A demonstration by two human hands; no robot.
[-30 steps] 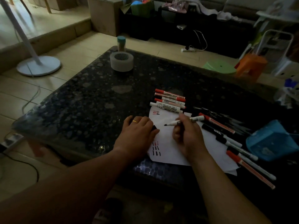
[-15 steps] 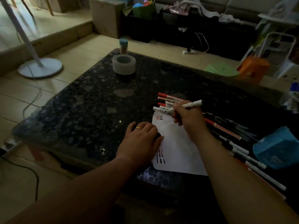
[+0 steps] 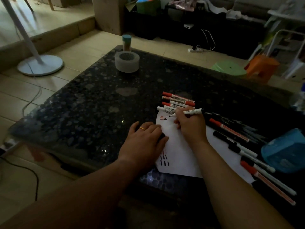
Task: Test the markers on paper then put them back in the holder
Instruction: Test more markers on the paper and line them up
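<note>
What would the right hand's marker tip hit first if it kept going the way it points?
The paper: the right hand aims the black marker leftward at the test dashes near its far corner. Whether the tip already touches is unclear.

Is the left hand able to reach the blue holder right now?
Probably not easily. The right arm, busy writing, lies across between the left hand and the blue holder, so it would have to cross over.

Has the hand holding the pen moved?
Yes. The right hand, gripping a white marker, slid up the white paper sheet, away from the person, toward the row of red-capped markers.
</note>
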